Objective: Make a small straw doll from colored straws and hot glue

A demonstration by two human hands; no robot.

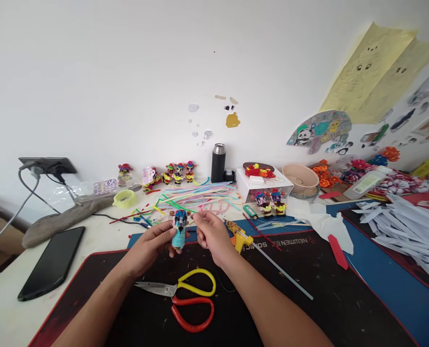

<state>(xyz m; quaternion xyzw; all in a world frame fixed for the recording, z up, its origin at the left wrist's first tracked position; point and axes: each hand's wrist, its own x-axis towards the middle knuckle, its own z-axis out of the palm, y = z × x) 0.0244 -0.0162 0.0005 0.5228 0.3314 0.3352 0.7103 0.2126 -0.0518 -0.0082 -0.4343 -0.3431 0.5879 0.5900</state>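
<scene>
A small doll [178, 237] with a light blue body and a dark blue headpiece is held upright in my left hand [155, 242], fingers wrapped round its side. Just right of the doll's head, my right hand [211, 234] has its thumb and forefinger pinched together at the end of a thin green strip [185, 209]. Scissors [174, 289] with one yellow and one red handle lie on the black mat below my hands. A yellow glue gun [240, 238] with a long glue stick rests right of my right hand.
Behind the hands, colourful pipe cleaners [200, 195] lie in a pile. Finished dolls [179, 173] stand by the wall near a black thermos [218, 163]. A phone [51, 262] is at left; a white box [263, 185], pink bowl [300, 177] and paper strips [402, 233] are at right.
</scene>
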